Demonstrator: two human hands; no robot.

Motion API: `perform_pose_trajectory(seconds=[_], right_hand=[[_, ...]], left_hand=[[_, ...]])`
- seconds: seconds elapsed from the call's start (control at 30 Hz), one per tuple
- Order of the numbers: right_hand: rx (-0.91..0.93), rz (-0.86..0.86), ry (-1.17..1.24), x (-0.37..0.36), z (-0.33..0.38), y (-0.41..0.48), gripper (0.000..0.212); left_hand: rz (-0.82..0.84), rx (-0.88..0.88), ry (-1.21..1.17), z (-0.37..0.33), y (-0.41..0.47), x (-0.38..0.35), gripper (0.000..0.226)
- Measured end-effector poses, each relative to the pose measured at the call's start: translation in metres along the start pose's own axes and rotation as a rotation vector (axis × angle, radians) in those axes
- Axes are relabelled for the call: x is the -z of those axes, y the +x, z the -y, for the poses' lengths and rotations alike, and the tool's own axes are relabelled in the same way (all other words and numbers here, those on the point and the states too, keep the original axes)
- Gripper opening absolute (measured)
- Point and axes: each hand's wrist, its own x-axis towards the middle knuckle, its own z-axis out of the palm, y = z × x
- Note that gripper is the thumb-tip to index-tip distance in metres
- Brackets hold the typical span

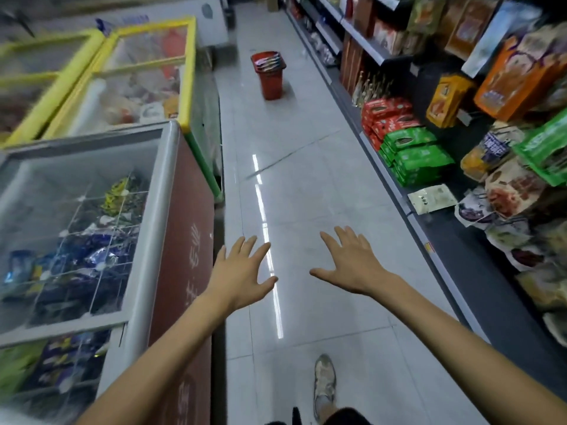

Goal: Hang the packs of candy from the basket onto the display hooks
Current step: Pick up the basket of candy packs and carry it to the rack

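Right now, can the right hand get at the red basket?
Probably not. The right hand hangs open over the floor; the red basket stands far ahead on it. The floor between looks free, so walking closer should do.

Pale tiled floor [322,185] between glass-topped freezers [157,210] and stocked shelves [362,41]; a bright streak [264,216], probably ceiling light.

The pale tiled floor [306,185] carries a red basket [270,84] with packs [269,62] far up the aisle, chest freezers [92,240] along its left edge, a shelf unit [454,240] along its right edge, and one shoe [324,384] nearest.
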Motion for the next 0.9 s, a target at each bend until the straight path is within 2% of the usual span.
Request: perform_pose_trajectory(seconds=[0.33,0.7,0.9], right_hand=[[0.023,0.022,-0.029,0.065,-0.051,0.139,0.098],[0.102,0.069,-0.100,0.119,-0.022,0.365,0.096],[0.132,0.088,-0.144,0.183,0.004,0.492,0.095]], left_hand=[[-0.032,0.060,-0.046,0.017,0.138,0.035,0.082],[-0.041,0.158,-0.080,0.137,0.324,0.048,0.097],[-0.002,0.171,-0.122,0.202,0.434,0.089,0.084]])
